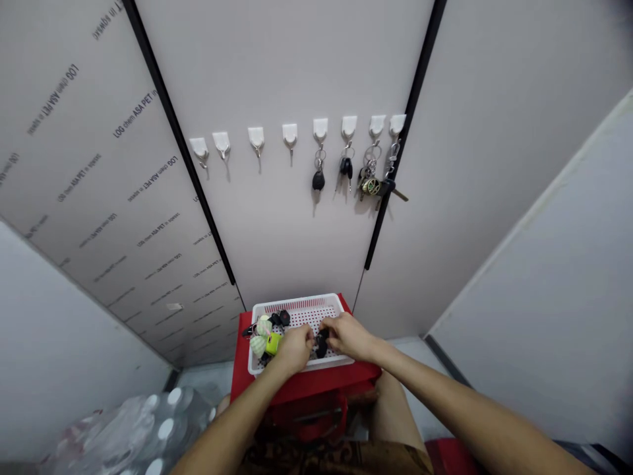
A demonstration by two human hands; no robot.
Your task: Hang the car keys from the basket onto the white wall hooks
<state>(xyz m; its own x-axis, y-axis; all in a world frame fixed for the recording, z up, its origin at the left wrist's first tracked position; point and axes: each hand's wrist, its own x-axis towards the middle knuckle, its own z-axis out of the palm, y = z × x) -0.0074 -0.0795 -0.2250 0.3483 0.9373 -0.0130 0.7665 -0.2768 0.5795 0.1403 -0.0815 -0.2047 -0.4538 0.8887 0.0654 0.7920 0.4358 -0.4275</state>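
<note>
My right hand (349, 335) is closed on a black key fob (322, 344) over the right half of a white plastic basket (302, 305). Close beside it, my left hand (295, 348) has its fingers pinched together at the fob's near side; what they hold is too small to make out. In the basket's left part lie more keys, among them a dark round fob (284, 317), a bright yellow-green piece (273, 343) and pale checked plush-looking charms (258, 346). My left hand partly covers this pile.
The basket stands on a red box (242, 369). White hooks (289, 133) line the wall panel; the right-hand ones carry keys, including a black fob (318, 180) and a bunch (370, 185). Wrapped bottles (168, 429) stand at lower left.
</note>
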